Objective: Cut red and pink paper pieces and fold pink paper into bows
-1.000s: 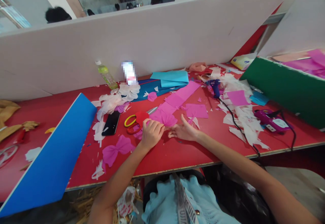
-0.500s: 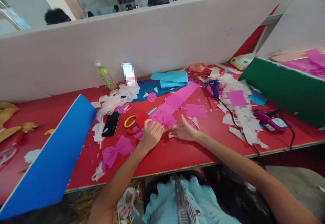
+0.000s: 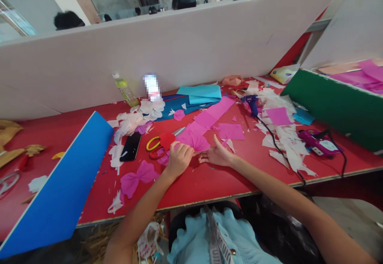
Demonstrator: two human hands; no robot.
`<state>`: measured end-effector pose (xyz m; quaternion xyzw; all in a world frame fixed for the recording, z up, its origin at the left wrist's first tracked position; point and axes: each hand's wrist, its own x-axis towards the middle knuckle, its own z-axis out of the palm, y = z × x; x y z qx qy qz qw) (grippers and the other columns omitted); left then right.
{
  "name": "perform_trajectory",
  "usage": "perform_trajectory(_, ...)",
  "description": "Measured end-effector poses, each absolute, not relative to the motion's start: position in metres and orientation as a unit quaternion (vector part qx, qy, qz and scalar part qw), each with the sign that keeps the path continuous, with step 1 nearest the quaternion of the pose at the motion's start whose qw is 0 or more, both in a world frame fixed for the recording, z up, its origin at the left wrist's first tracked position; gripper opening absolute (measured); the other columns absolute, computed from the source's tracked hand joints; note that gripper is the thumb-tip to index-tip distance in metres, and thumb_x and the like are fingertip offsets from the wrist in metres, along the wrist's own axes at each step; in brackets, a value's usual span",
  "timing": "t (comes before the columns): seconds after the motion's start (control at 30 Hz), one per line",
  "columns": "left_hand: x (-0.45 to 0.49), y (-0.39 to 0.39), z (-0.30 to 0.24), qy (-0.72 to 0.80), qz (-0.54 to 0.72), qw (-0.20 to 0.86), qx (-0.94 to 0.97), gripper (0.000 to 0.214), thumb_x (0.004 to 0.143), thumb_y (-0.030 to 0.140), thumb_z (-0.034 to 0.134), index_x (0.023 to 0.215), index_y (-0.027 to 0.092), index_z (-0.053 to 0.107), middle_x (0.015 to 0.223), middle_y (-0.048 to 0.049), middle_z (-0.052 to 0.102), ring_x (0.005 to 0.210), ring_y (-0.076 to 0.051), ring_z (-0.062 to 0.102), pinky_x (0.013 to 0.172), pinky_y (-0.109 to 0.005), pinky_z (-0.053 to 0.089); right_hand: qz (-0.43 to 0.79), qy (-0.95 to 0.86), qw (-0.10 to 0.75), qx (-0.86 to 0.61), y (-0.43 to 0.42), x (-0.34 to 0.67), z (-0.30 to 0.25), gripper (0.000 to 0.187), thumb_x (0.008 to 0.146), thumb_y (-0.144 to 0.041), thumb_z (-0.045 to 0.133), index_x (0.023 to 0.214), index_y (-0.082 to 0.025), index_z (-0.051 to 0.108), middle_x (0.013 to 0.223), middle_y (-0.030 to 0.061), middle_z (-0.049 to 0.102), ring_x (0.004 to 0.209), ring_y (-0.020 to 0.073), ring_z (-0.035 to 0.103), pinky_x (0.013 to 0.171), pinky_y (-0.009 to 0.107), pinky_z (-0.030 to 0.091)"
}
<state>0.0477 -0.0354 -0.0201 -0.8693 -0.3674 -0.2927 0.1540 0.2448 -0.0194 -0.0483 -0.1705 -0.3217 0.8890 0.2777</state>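
My left hand is closed, its fingers pinching the gathered lower end of a pink crepe paper petal, which fans out beyond the fingertips. Just to the right, my right hand has its thumb raised and fingers apart, with the fingertips near the petal's right edge; whether they touch it I cannot tell. Scissors with yellow and red handles lie left of the petal, partly under a red round piece. A pink bow-shaped paper piece rests by my left forearm. Pink paper strips stretch away behind the petal.
A black phone, a green bottle and white paper petals are at left, beside a blue board. On the right are a glue gun with its cord, paper scraps, a purple device and a green panel.
The petal's fanned edge has spread slightly to the right, toward my right hand. Both hands stay almost in place.
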Motion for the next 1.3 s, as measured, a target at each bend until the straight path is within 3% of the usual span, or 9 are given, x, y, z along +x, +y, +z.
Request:
perform_trajectory(0.3, 0.050, -0.035, -0.016, -0.386, -0.328, 0.086, -0.858, 0.013, 0.086, 0.023, 0.047, 0.077, 0.019, 0.057, 0.074, 0.0009, 0.062, 0.075, -0.013, 0.052, 0.086, -0.034, 0.032, 0.884, -0.328, 0.287, -0.169, -0.019, 0.244, -0.053, 0.088, 0.075, -0.074, 0.001, 0.082, -0.009, 0.061, 0.088, 0.0159, 0.062, 0.086, 0.0202, 0.056, 0.081, 0.034, 0.042)
perform_trajectory(0.53, 0.047, -0.032, -0.021, -0.392, -0.326, 0.046, -0.859, 0.013, 0.085, 0.024, 0.048, 0.076, 0.019, 0.056, 0.076, 0.0010, 0.061, 0.078, -0.013, 0.051, 0.085, -0.033, 0.033, 0.831, -0.434, 0.258, -0.233, -0.019, 0.245, -0.047, 0.083, 0.073, -0.078, 0.009, 0.078, -0.011, 0.059, 0.079, 0.0135, 0.061, 0.080, 0.0192, 0.056, 0.079, 0.035, 0.042)
perform_trajectory(0.67, 0.049, -0.031, -0.031, -0.375, -0.248, 0.094, -0.888, 0.016, 0.086, 0.022, 0.044, 0.077, 0.018, 0.056, 0.075, -0.0006, 0.061, 0.079, -0.015, 0.051, 0.087, -0.036, 0.031, 0.626, -0.572, 0.337, -0.409, -0.012, 0.256, -0.045, 0.045, 0.077, -0.060, 0.043, 0.070, -0.016, 0.054, 0.062, 0.0019, 0.056, 0.061, 0.0141, 0.052, 0.064, 0.029, 0.042)
perform_trajectory(0.77, 0.051, -0.030, -0.040, -0.371, -0.180, 0.125, -0.902, 0.017, 0.086, 0.023, 0.044, 0.075, 0.017, 0.056, 0.074, -0.0026, 0.059, 0.078, -0.017, 0.050, 0.085, -0.038, 0.031, 0.376, -0.648, 0.410, -0.520, -0.011, 0.262, -0.047, 0.026, 0.082, -0.042, 0.045, 0.074, -0.018, 0.054, 0.059, -0.0021, 0.051, 0.057, 0.0122, 0.046, 0.057, 0.025, 0.037)
perform_trajectory(0.83, 0.053, -0.029, -0.044, -0.378, -0.156, 0.124, -0.904, 0.016, 0.086, 0.024, 0.046, 0.075, 0.016, 0.056, 0.075, -0.0032, 0.058, 0.078, -0.018, 0.049, 0.082, -0.038, 0.031, 0.283, -0.704, 0.404, -0.511, -0.014, 0.261, -0.049, 0.019, 0.082, -0.033, 0.045, 0.078, -0.018, 0.055, 0.063, -0.0009, 0.053, 0.059, 0.0125, 0.048, 0.057, 0.024, 0.037)
perform_trajectory(1.07, 0.053, -0.029, -0.045, -0.381, -0.133, 0.107, -0.909, 0.014, 0.086, 0.025, 0.046, 0.077, 0.016, 0.054, 0.076, -0.0039, 0.058, 0.080, -0.019, 0.049, 0.081, -0.038, 0.031, 0.115, -0.892, 0.247, -0.362, -0.026, 0.248, -0.054, 0.014, 0.084, -0.017, 0.044, 0.082, -0.016, 0.058, 0.076, 0.0067, 0.059, 0.073, 0.0170, 0.052, 0.068, 0.028, 0.039)
perform_trajectory(1.3, 0.052, -0.028, -0.043, -0.368, -0.135, 0.101, -0.914, 0.014, 0.085, 0.024, 0.047, 0.076, 0.016, 0.054, 0.078, -0.0036, 0.058, 0.080, -0.018, 0.049, 0.084, -0.038, 0.031, 0.077, -0.897, 0.211, -0.380, -0.023, 0.247, -0.055, 0.011, 0.084, -0.022, 0.048, 0.082, -0.015, 0.057, 0.078, 0.0080, 0.059, 0.075, 0.0190, 0.050, 0.070, 0.030, 0.038)
